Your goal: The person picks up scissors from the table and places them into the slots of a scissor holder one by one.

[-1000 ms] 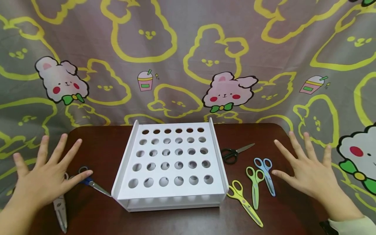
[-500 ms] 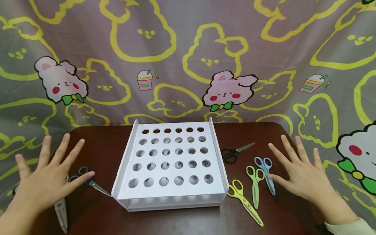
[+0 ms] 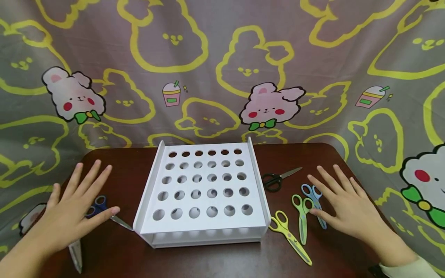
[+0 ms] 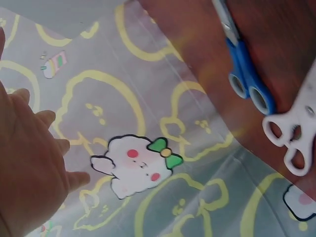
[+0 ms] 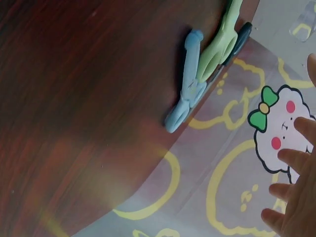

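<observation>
Ahead of both grips I have a grey cloth printed with yellow outlines and pale rabbit faces. Below them on my feed spreads the dark reddish-brown counter. Midway between the grips stands a white rack, its top pierced by rows of round holes. My left grip has its fingers fanned wide and holds nothing. My right grip, with a pale sleeve behind it, is spread just as wide, also holding nothing.

Under the left grip, partly hidden by it from the head camera, I make out the white-handled scissors. Left of the right grip, by the rack's near corner, lie the yellow scissors. Nearer that grip are the green scissors, and nearest the light-blue scissors, which its thumb overlaps in the head view. By the left grip's thumb, blades toward the rack, lie the blue scissors. The black scissors sit ahead and left of the right grip, blades pointing away from the rack.
</observation>
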`<state>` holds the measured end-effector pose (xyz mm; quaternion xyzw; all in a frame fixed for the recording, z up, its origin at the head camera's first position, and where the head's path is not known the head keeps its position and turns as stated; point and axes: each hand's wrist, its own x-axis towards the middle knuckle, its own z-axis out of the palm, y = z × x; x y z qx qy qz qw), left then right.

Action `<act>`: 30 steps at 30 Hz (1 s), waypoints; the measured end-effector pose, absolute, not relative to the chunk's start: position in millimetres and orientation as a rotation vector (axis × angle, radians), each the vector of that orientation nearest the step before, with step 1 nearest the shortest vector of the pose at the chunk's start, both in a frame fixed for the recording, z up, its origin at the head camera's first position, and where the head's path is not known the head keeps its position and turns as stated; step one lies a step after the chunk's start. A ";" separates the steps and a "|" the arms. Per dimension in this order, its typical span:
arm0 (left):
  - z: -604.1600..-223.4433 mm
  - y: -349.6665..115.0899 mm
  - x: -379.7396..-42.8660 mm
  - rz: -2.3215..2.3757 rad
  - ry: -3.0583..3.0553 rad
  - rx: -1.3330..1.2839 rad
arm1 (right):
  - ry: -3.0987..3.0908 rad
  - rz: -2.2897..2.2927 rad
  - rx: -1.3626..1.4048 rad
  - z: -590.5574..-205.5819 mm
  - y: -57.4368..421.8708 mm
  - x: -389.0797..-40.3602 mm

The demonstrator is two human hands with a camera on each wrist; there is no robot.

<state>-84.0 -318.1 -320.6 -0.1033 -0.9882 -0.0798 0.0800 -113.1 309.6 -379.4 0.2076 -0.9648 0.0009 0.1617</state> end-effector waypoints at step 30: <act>-302.9 -274.9 -76.8 -0.761 -2.869 -0.669 | -2.867 0.096 0.897 -391.7 271.8 -115.1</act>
